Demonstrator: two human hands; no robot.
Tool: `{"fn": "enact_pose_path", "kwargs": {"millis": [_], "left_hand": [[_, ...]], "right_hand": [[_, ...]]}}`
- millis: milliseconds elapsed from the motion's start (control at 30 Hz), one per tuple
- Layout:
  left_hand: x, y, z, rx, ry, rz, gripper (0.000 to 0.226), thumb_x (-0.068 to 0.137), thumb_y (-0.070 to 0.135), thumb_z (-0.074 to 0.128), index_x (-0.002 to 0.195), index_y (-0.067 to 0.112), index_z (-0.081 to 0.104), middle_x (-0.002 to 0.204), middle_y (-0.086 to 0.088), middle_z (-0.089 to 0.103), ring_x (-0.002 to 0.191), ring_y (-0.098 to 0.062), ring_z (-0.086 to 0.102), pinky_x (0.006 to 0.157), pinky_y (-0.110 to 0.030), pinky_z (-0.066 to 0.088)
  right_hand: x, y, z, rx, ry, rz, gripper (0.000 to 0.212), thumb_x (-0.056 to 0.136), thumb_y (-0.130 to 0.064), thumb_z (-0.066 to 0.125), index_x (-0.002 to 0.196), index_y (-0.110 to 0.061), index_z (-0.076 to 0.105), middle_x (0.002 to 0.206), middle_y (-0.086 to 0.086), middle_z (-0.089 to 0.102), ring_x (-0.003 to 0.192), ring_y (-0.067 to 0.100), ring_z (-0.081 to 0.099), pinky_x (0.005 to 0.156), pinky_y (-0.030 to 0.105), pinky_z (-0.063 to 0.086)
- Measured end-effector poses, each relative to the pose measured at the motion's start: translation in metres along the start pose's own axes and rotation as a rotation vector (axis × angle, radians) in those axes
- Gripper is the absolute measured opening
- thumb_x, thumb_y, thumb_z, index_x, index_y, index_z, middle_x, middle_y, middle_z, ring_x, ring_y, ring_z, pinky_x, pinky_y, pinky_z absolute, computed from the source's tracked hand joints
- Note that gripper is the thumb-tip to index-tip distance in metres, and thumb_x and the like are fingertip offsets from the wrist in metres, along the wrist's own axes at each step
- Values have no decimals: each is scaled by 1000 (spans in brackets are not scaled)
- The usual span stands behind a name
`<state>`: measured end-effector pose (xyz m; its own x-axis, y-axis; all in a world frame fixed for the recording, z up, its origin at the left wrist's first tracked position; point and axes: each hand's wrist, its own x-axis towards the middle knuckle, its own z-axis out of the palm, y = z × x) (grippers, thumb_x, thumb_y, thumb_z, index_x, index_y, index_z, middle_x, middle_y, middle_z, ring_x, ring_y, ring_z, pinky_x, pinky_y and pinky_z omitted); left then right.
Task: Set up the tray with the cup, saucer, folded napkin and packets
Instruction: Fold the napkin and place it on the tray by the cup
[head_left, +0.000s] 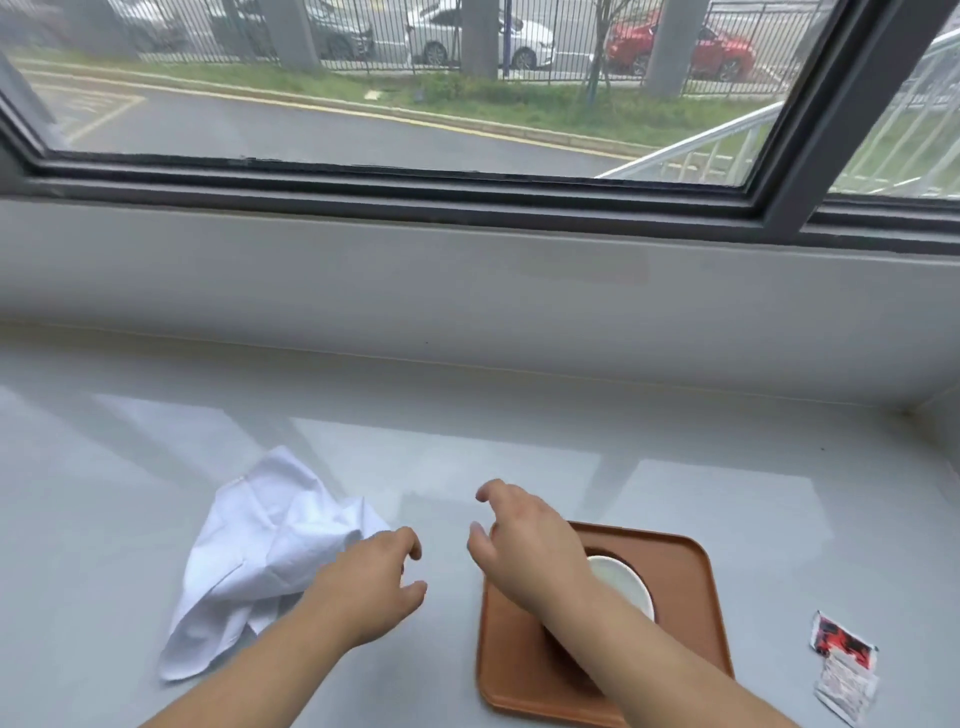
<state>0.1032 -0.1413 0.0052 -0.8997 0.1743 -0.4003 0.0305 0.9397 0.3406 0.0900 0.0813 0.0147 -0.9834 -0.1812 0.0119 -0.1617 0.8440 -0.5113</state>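
A brown tray (696, 613) lies on the pale counter at the lower right. On it a white cup (623, 579) stands on a dark saucer (605, 552); my right forearm covers most of both. My right hand (524, 540) hovers over the tray's far left corner, fingers spread, holding nothing. A crumpled white napkin (260, 551) lies unfolded on the counter to the left. My left hand (369, 587) is just right of the napkin, over its edge, fingers apart and empty. Two packets (844, 662), one red and black, one pale, lie right of the tray.
The glossy grey counter (519, 441) runs back to a low wall under a large window (415, 88). At the far right the counter meets a side wall (935, 415).
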Motion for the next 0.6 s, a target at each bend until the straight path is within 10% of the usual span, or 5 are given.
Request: {"fn": "enact_pose_path", "kwargs": {"millis": [333,467,600], "left_hand": [[-37,-162,-42,337,-30,65,49,88,48,57,133,32,48,133,10,50,117,-18,52,86,-32,47],[-39,-206,-52,529,156,309,49,49,44,87,89,26,64,83,6,58,66,-19,59,51,-30,44],[-29,-240,-63,505,206,198,57,40,48,89,84,22,64,76,3,56,58,-22,56,49,-31,33]], "right_hand": [[32,-114,108,-224,-281,-69,49,85,-36,53,131,-20,45,115,5,53,99,29,50,77,39,45],[45,-140,130,-254,-198,-96,47,85,-42,51,126,-20,47,111,2,49,95,26,48,78,37,45],[55,-171,143,-254,-131,-221,43,82,-46,47,114,-19,54,101,1,53,87,26,51,73,36,44]]}}
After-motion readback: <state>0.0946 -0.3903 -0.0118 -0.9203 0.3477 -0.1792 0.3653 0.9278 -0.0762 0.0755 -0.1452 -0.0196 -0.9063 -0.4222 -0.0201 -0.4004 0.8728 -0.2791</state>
